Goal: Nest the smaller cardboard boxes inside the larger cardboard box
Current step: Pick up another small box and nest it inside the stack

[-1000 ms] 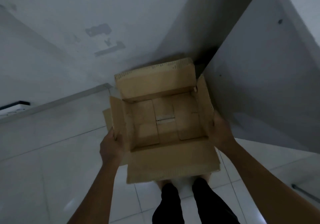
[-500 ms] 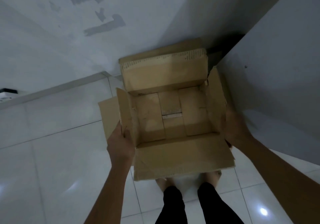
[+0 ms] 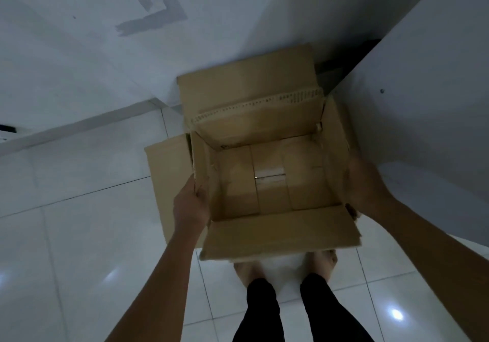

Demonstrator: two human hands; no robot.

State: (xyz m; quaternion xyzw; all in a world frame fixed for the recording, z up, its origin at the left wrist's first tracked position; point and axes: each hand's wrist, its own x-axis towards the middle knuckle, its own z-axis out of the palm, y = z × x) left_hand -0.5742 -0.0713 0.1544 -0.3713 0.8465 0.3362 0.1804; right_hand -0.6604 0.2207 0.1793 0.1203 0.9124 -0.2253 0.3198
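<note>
Larger cardboard box (image 3: pixel 169 183) lay behind and beneath. Open smaller cardboard box (image 3: pixel 270 175), between both hands, had dropped lower into it since a second earlier: nesting nearly done. Left hand (image 3: pixel 191 206) pinched its side flap; right hand (image 3: pixel 362 191) pressed flat against its wall.

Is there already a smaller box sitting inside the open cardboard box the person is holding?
No. The cardboard box held between the left hand and right hand shows only its bare taped bottom flaps.

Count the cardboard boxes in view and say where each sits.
2: the inner box, held by both hands, sits inside the outer box, whose flaps show at left and behind. Others may be hidden.
</note>
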